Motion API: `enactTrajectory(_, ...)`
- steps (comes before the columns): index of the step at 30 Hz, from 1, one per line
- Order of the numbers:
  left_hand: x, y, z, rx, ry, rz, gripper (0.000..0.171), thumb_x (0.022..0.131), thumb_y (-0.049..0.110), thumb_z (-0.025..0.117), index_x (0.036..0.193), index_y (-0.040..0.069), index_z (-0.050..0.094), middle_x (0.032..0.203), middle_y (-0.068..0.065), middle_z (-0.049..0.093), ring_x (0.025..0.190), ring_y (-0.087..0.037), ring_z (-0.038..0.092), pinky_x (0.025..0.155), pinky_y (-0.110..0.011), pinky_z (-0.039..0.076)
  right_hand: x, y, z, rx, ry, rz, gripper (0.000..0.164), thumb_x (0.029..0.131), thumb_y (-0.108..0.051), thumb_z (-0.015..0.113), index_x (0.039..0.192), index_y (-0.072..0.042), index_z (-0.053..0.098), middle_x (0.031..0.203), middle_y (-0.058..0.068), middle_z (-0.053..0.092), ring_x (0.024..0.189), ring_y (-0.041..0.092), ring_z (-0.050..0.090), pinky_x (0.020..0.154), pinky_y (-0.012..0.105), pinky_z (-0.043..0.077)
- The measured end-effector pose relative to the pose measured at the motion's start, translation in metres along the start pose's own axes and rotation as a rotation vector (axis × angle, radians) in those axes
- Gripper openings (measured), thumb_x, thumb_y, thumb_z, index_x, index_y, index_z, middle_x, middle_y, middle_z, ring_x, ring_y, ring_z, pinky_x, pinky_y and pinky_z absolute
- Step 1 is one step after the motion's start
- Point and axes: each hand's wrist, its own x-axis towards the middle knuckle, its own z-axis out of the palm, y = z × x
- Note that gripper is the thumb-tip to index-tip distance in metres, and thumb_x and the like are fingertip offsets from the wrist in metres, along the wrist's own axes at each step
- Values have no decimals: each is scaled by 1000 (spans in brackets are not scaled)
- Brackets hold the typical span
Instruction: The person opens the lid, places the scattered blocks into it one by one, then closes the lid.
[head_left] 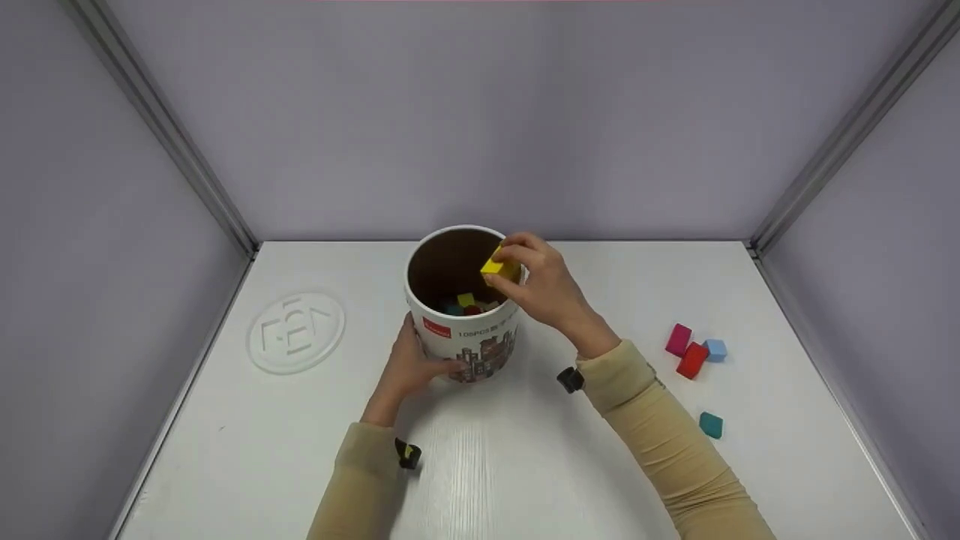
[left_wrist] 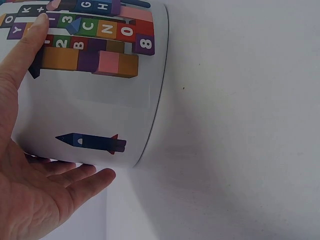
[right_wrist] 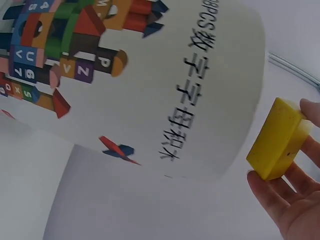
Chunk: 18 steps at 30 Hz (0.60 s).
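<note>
A white bucket (head_left: pixel 491 326) printed with colourful blocks stands upright, leaning slightly in the head view. My left hand (head_left: pixel 412 360) holds its lower left side, the thumb across the printed front and the other fingers round the side, as the left wrist view also shows. My right hand (head_left: pixel 551 285) pinches a yellow block (right_wrist: pixel 280 140) between thumb and fingers at the bucket's right rim. Inside the bucket lie several blocks, among them a yellow block (head_left: pixel 466 299); the deeper contents are hidden.
On the white table's right side lie a magenta block (head_left: pixel 678 340), a red block (head_left: pixel 692 361), a light blue block (head_left: pixel 715 350) and a teal block (head_left: pixel 711 425). A round white plate with raised shapes (head_left: pixel 295 332) lies at left. Grey walls (head_left: pixel 480 120) enclose the table.
</note>
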Motion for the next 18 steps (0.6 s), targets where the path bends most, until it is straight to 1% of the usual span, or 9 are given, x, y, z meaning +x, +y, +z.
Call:
enactTrajectory(5, 0, 0, 0, 6, -1, -11, 129, 55, 42, 97, 154, 13, 20, 145, 1, 43, 134, -18, 39, 115, -41, 29, 0, 5, 14, -25, -70, 43, 28, 89, -24, 75, 108, -5, 71, 117, 7, 56, 105, 18, 56, 91, 23, 52)
enactTrajectory(7, 0, -1, 0, 1, -2, -17, 129, 54, 43, 96, 154, 14, 20, 146, 1, 42, 135, -18, 39, 116, -42, 29, 0, 7, 17, -27, -99, 57, 31, 90, -26, 74, 114, -5, 69, 121, 8, 55, 108, 18, 56, 94, 25, 51)
enactTrajectory(11, -1, -1, 0, -6, -6, -19, 129, 54, 45, 96, 154, 16, 20, 147, 0, 41, 136, -20, 38, 116, -44, 28, -3, 12, 20, -33, -147, 76, 41, 91, -29, 71, 126, -8, 65, 131, 9, 52, 121, 20, 52, 102, 30, 47)
enactTrajectory(14, -1, -2, 0, -6, -7, -10, 128, 54, 45, 96, 154, 16, 20, 146, -1, 42, 136, -20, 38, 116, -44, 28, -6, 13, 17, -29, -155, 86, 44, 92, -30, 70, 129, -9, 63, 136, 10, 50, 127, 22, 48, 106, 36, 44)
enactTrajectory(18, 0, -3, -1, -10, -3, 8, 128, 54, 45, 96, 153, 15, 22, 145, -1, 43, 135, -20, 39, 116, -43, 28, -10, 13, 9, -24, -135, 86, 44, 93, -30, 70, 130, -8, 62, 138, 11, 50, 130, 23, 46, 107, 40, 43)
